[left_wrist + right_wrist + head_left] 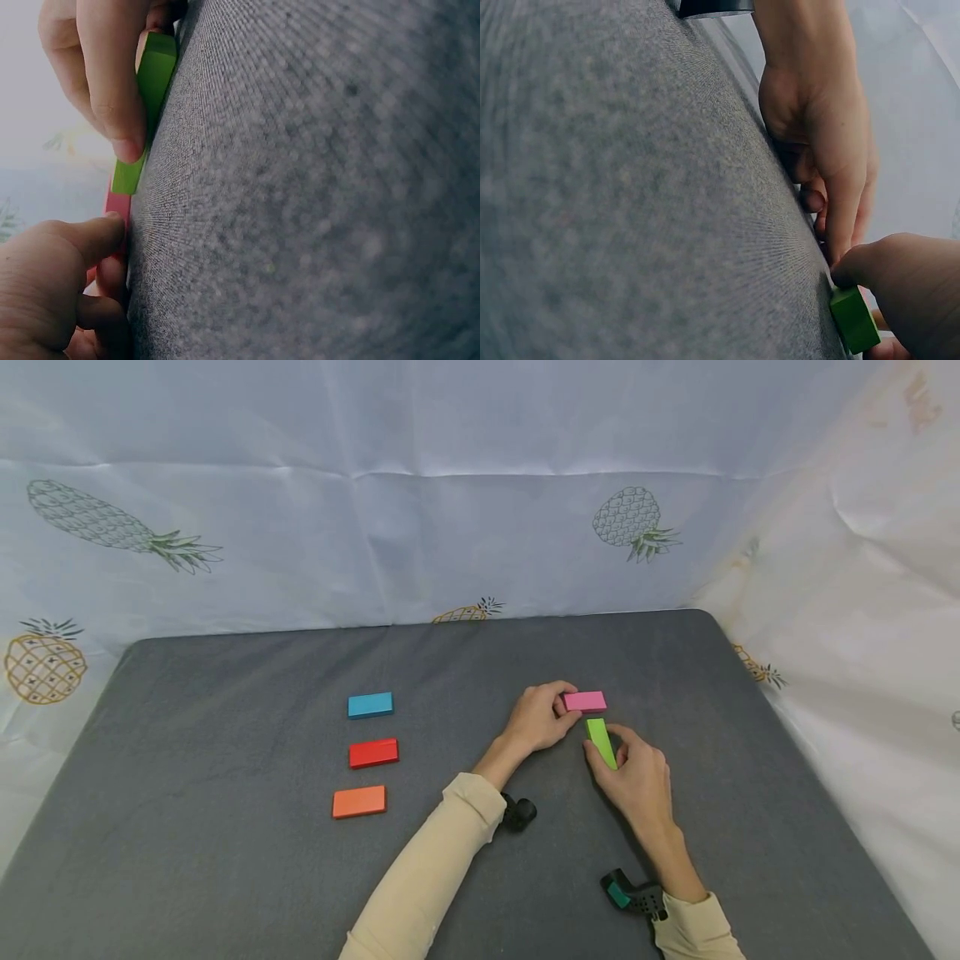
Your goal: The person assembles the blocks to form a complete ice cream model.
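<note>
In the head view a pink block (586,702) lies on the dark grey table, with my left hand (538,717) at its left end, thumb and fingers pinching it. Just below it is a lime-green block (600,742), set at a steep slant. My right hand (637,777) pinches this green block between thumb and fingers, from its right and lower left. The left wrist view shows the green block (156,79) low against the cloth, close to the pink block (118,202). From the right wrist, the end of the green block (855,321) shows beside my thumb.
Left of my hands, a blue block (371,705), a red block (373,753) and an orange block (360,802) lie in a column. The grey cloth-covered table (225,860) ends at a white pineapple-print curtain (450,543). Black wrist devices sit at both cuffs.
</note>
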Available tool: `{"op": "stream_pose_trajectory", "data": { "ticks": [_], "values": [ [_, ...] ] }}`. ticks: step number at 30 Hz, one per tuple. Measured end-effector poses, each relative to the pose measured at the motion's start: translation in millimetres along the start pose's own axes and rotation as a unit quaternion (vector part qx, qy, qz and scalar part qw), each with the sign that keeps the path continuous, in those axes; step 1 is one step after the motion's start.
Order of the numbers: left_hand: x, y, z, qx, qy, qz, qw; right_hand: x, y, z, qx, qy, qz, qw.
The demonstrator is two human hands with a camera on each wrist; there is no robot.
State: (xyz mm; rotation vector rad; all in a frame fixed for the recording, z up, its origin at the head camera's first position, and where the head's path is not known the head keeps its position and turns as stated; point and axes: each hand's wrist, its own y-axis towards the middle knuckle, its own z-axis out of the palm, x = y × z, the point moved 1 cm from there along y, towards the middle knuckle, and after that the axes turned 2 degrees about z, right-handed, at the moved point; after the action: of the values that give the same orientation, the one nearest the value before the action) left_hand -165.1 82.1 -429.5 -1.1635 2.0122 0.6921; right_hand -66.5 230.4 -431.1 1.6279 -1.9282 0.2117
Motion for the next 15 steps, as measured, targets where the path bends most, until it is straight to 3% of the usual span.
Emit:
{"op": "stream_pose_trajectory", "data": {
  "ticks": [10,15],
  "values": [
    [6.0,-0.4,-0.7,0.014,-0.012,0.022,0.9996,3.3,-3.6,0.0,0.0,0.0,-0.004,1.0],
    [6.5,-1.4,-2.7,0.021,-0.023,0.017,0.9994,4.8,-6.5,0.4,0.004,0.01,-0.004,0.9999]
  ]
}}
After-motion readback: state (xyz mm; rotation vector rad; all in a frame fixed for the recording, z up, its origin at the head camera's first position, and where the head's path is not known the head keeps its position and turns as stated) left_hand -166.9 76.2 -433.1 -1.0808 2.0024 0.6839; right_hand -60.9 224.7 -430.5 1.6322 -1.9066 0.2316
